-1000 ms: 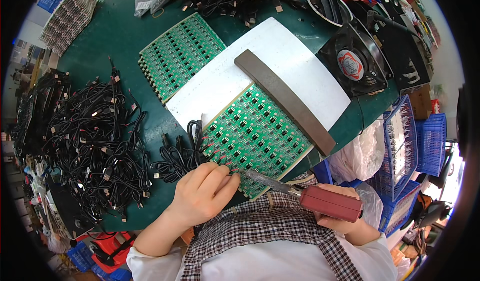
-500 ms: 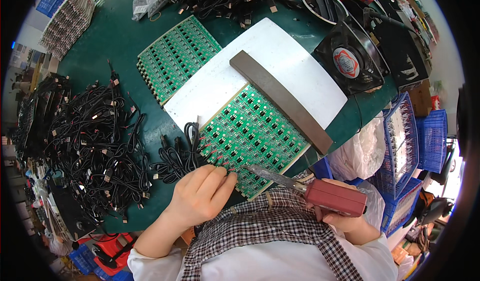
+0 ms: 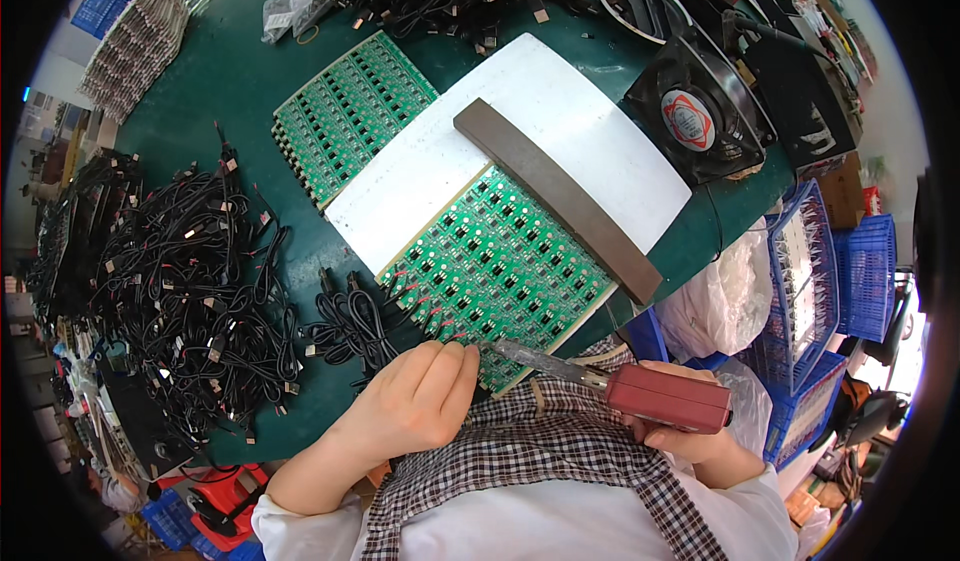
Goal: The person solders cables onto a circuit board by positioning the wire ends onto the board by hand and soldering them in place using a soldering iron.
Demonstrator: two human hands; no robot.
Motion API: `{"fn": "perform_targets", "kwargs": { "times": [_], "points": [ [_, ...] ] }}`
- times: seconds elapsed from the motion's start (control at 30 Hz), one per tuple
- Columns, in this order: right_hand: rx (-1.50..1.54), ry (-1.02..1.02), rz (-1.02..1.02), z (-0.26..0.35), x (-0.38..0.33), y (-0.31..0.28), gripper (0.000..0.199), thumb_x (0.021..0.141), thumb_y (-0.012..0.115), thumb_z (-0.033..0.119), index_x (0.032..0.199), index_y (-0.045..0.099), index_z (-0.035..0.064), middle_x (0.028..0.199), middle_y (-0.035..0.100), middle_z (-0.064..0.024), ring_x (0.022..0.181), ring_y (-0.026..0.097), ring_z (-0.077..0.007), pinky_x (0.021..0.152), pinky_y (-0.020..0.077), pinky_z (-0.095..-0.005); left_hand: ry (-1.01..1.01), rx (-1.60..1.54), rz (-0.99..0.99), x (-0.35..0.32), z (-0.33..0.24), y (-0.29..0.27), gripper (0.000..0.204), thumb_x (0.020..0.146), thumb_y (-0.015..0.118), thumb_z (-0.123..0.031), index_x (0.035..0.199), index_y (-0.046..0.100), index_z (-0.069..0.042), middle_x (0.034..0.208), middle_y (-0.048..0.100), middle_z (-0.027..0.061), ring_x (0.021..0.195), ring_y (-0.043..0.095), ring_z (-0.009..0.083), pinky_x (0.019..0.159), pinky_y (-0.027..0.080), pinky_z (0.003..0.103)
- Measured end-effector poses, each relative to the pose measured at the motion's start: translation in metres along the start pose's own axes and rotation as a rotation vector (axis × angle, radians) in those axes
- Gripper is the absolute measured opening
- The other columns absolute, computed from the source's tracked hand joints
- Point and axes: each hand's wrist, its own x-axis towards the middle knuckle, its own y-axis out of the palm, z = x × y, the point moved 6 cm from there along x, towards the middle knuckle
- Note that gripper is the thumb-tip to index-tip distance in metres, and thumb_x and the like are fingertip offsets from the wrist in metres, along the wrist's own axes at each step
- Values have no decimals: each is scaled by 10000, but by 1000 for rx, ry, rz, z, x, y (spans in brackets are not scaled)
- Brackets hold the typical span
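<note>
While our right hand (image 3: 690,441) wraps around the dark red handle of a soldering iron (image 3: 640,391), its metal tip meets the near edge of the green circuit board panel (image 3: 500,271) lying on the white board (image 3: 520,141) under a grey bar (image 3: 560,196). Our left hand (image 3: 415,401) pinches fingers together at that same edge; what they pinch we cannot tell. Black cable bundle (image 3: 350,326) sits just beside it, fan (image 3: 695,116) well apart.

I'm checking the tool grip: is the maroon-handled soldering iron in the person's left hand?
No, the right hand grips the soldering iron, while the left hand rests at the near edge of the green circuit board panel.
</note>
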Motion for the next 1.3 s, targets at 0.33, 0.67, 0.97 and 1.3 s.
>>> {"fn": "perform_targets", "kwargs": {
  "times": [0.33,0.67,0.97,1.3],
  "points": [
    [-235,-233,67,12,3,5,674,650,808,175,1214,508,-43,907,686,-108,655,654,-135,614,509,-234,37,53,25,-1,-4,1,286,617,612,-35,886,631,62,837,557,100,727,575,204,609,510,271],
    [60,-42,-46,-6,-15,-8,700,653,808,190,1212,485,-80,945,670,-134,739,657,-160,661,505,-238,88,97,32,2,-9,2,304,619,603,-44,905,622,57,850,555,101,747,575,209,621,510,271],
    [217,-312,146,18,51,48,529,779,699,41,1253,472,-16,1275,502,-97,1120,502,-143,944,400,-282,-277,-562,27,40,-17,-28,295,722,688,-64,998,613,9,926,612,177,845,596,351,734,478,411],
    [-471,-414,673,92,39,53,515,829,670,205,1278,467,56,1214,534,-128,1055,535,-138,921,406,-295,-494,-1212,88,20,-6,11,219,757,683,-54,963,638,3,918,652,142,798,645,244,682,500,323]
  ]
}}
